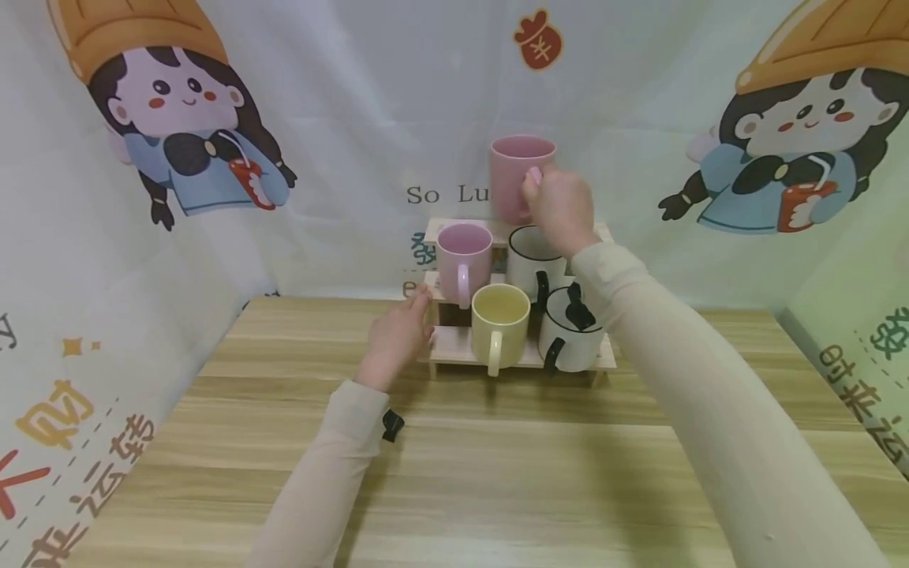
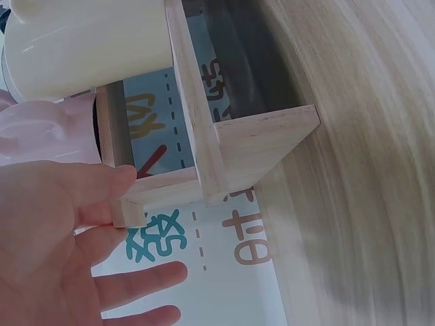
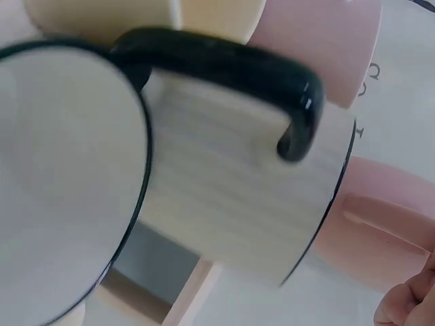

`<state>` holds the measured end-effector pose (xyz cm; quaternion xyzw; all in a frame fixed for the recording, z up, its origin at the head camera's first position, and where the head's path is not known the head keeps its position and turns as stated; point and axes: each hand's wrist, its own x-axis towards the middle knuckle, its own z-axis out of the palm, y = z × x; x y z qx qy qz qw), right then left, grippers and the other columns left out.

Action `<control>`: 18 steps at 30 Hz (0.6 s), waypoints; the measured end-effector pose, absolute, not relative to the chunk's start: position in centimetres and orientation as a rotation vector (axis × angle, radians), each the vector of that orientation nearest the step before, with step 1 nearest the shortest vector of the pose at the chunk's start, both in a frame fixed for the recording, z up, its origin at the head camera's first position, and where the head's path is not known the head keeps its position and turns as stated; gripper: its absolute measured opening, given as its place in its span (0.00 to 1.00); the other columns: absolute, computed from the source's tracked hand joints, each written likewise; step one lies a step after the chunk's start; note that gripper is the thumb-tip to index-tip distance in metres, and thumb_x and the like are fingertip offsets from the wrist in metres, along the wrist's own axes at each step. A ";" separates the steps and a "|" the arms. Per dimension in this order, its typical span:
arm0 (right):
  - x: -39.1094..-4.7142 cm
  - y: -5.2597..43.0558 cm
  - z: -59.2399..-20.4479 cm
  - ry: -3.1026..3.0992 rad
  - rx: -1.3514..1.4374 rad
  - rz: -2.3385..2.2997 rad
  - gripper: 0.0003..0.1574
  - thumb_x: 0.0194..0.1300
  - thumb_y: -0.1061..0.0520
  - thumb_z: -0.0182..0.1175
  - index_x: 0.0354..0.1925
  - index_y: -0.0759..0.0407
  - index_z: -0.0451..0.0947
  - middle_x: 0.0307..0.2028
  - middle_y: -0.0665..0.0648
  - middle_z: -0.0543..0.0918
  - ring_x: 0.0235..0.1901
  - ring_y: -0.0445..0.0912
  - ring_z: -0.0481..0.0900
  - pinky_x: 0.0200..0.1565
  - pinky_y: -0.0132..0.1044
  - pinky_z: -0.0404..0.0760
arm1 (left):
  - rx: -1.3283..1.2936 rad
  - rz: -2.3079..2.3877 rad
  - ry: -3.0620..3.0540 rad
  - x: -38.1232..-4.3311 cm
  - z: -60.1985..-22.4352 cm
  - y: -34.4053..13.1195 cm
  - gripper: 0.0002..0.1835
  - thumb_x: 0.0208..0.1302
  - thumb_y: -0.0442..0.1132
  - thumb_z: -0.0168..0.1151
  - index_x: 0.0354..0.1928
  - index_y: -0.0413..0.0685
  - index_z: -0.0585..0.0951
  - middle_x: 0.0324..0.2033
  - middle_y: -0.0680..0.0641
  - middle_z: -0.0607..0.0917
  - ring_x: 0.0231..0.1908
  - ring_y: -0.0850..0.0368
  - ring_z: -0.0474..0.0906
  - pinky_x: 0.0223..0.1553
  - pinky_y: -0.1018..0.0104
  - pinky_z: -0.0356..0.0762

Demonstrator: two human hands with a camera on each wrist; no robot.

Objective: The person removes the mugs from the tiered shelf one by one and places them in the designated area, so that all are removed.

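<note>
A three-tier wooden stand [image 1: 449,344] bears several mugs. At its top tier, my right hand [image 1: 566,207] grips the handle of a pink mug [image 1: 506,183], upright with its base overlapping the top board. My left hand [image 1: 398,335] pinches the left end of the middle board between thumb and index finger, other fingers spread straight in the left wrist view. A lilac-pink mug [image 1: 458,268] and a black-rimmed white mug [image 1: 525,272] share the middle tier. Below them stand a pale yellow mug [image 1: 490,333] and another black-rimmed white mug [image 1: 568,352], partly behind my right cuff.
The stand rests near the back edge of a wood-grain table [image 1: 497,481]. Behind it hangs a printed white curtain [image 1: 376,102] with cartoon figures and lettering. My right forearm [image 1: 703,379] crosses over the table's right half, close by the lower white mug.
</note>
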<state>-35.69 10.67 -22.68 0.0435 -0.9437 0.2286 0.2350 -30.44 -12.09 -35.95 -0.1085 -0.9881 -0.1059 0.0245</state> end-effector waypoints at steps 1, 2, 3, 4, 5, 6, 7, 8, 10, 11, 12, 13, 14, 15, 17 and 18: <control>-35.6 10.9 -22.7 -2.579 0.122 0.614 0.27 0.76 0.49 0.36 0.32 0.64 0.73 0.29 0.62 0.79 0.30 0.54 0.78 0.33 0.43 0.76 | -0.333 -0.327 -3.056 -30.5 -36.0 -12.1 0.34 0.67 0.42 0.57 0.72 0.50 0.58 0.74 0.51 0.55 0.56 0.40 0.75 0.40 0.52 0.82; -35.5 11.0 -22.6 -2.572 0.125 0.599 0.27 0.75 0.49 0.36 0.31 0.64 0.73 0.28 0.62 0.79 0.30 0.55 0.77 0.33 0.43 0.76 | -0.333 -0.327 -3.056 -30.5 -36.0 -12.2 0.34 0.67 0.42 0.57 0.72 0.50 0.58 0.74 0.50 0.55 0.56 0.40 0.75 0.40 0.52 0.82; -35.5 11.2 -22.6 -2.566 0.126 0.581 0.27 0.75 0.49 0.36 0.31 0.65 0.73 0.27 0.62 0.78 0.29 0.55 0.77 0.33 0.44 0.75 | -0.331 -0.330 -3.055 -30.6 -36.0 -12.2 0.34 0.67 0.42 0.57 0.72 0.50 0.58 0.74 0.50 0.55 0.56 0.40 0.75 0.39 0.53 0.82; -35.4 11.4 -22.6 -2.560 0.126 0.565 0.27 0.75 0.50 0.36 0.31 0.65 0.73 0.27 0.62 0.78 0.29 0.55 0.76 0.33 0.44 0.75 | -0.331 -0.331 -3.055 -30.6 -36.1 -12.2 0.34 0.67 0.42 0.57 0.72 0.50 0.58 0.74 0.50 0.55 0.55 0.40 0.76 0.38 0.53 0.82; -35.4 11.6 -22.5 -2.561 0.122 0.552 0.27 0.75 0.50 0.36 0.31 0.65 0.73 0.26 0.63 0.78 0.29 0.56 0.76 0.32 0.44 0.75 | -0.328 -0.331 -3.056 -30.6 -36.1 -12.2 0.34 0.67 0.42 0.57 0.72 0.50 0.58 0.74 0.51 0.55 0.55 0.41 0.76 0.38 0.54 0.82; -35.3 11.9 -22.5 -2.563 0.120 0.553 0.27 0.75 0.49 0.36 0.31 0.65 0.73 0.26 0.62 0.78 0.29 0.55 0.76 0.32 0.43 0.75 | -0.326 -0.329 -3.056 -30.6 -36.1 -12.2 0.34 0.67 0.42 0.57 0.73 0.50 0.58 0.74 0.51 0.54 0.54 0.41 0.76 0.37 0.54 0.82; -35.2 12.1 -22.4 -2.567 0.114 0.557 0.27 0.75 0.49 0.36 0.31 0.65 0.73 0.27 0.62 0.78 0.29 0.55 0.76 0.32 0.43 0.75 | -0.326 -0.324 -3.054 -30.6 -36.2 -12.2 0.34 0.67 0.42 0.57 0.72 0.50 0.58 0.74 0.51 0.54 0.53 0.41 0.77 0.36 0.55 0.81; -35.2 12.3 -22.3 -2.574 0.107 0.562 0.28 0.76 0.49 0.35 0.32 0.65 0.73 0.27 0.62 0.78 0.29 0.55 0.76 0.32 0.41 0.75 | -0.330 -0.321 -3.051 -30.6 -36.2 -12.2 0.34 0.67 0.42 0.57 0.72 0.50 0.58 0.74 0.51 0.55 0.52 0.41 0.78 0.35 0.56 0.81; -35.1 12.7 -22.3 -2.586 0.090 0.572 0.27 0.76 0.48 0.35 0.33 0.65 0.73 0.27 0.62 0.78 0.29 0.54 0.76 0.32 0.40 0.74 | -0.333 -0.315 -3.048 -30.7 -36.2 -12.2 0.34 0.67 0.42 0.57 0.72 0.50 0.58 0.74 0.51 0.55 0.49 0.42 0.79 0.32 0.58 0.81; -35.1 12.9 -22.2 -2.595 0.085 0.576 0.27 0.76 0.48 0.35 0.33 0.65 0.73 0.28 0.62 0.78 0.29 0.54 0.76 0.32 0.39 0.74 | -0.337 -0.314 -3.048 -30.7 -36.2 -12.2 0.34 0.67 0.42 0.57 0.72 0.50 0.58 0.74 0.51 0.55 0.49 0.42 0.79 0.31 0.59 0.80; -35.0 13.1 -22.2 -2.600 0.082 0.574 0.27 0.76 0.48 0.35 0.34 0.65 0.73 0.28 0.62 0.78 0.29 0.53 0.76 0.32 0.39 0.75 | -0.343 -0.315 -3.049 -30.7 -36.2 -12.2 0.34 0.67 0.42 0.57 0.72 0.50 0.58 0.74 0.51 0.54 0.48 0.42 0.79 0.30 0.60 0.80; -34.9 13.3 -22.1 -2.604 0.082 0.563 0.27 0.76 0.48 0.35 0.35 0.65 0.73 0.28 0.62 0.79 0.29 0.53 0.76 0.33 0.39 0.75 | -0.345 -0.312 -3.050 -30.7 -36.2 -12.2 0.34 0.67 0.42 0.57 0.72 0.50 0.58 0.74 0.50 0.55 0.47 0.42 0.80 0.30 0.60 0.80; -34.9 13.5 -22.1 -2.607 0.086 0.553 0.26 0.76 0.48 0.36 0.35 0.65 0.73 0.28 0.62 0.79 0.29 0.53 0.76 0.33 0.40 0.76 | -0.347 -0.311 -3.052 -30.7 -36.2 -12.2 0.34 0.67 0.42 0.57 0.72 0.49 0.58 0.74 0.50 0.55 0.48 0.42 0.79 0.30 0.60 0.79; -34.8 13.7 -22.1 -2.611 0.087 0.542 0.26 0.76 0.49 0.36 0.35 0.65 0.73 0.28 0.62 0.79 0.29 0.53 0.76 0.33 0.40 0.76 | -0.349 -0.311 -3.056 -30.7 -36.2 -12.1 0.34 0.67 0.42 0.57 0.72 0.49 0.58 0.74 0.50 0.55 0.48 0.42 0.79 0.29 0.61 0.79; -34.6 14.0 -22.0 -2.611 0.089 0.502 0.26 0.76 0.49 0.37 0.34 0.66 0.73 0.27 0.62 0.78 0.28 0.54 0.76 0.32 0.41 0.76 | -0.346 -0.307 -3.061 -30.7 -36.1 -12.1 0.34 0.68 0.42 0.56 0.72 0.49 0.57 0.74 0.50 0.54 0.49 0.42 0.79 0.28 0.62 0.79; -34.5 14.2 -22.0 -2.610 0.087 0.488 0.26 0.75 0.49 0.37 0.33 0.66 0.73 0.26 0.62 0.77 0.28 0.54 0.75 0.32 0.41 0.75 | -0.346 -0.309 -3.063 -30.6 -36.0 -12.0 0.33 0.68 0.42 0.56 0.72 0.49 0.57 0.74 0.51 0.54 0.48 0.42 0.79 0.27 0.63 0.78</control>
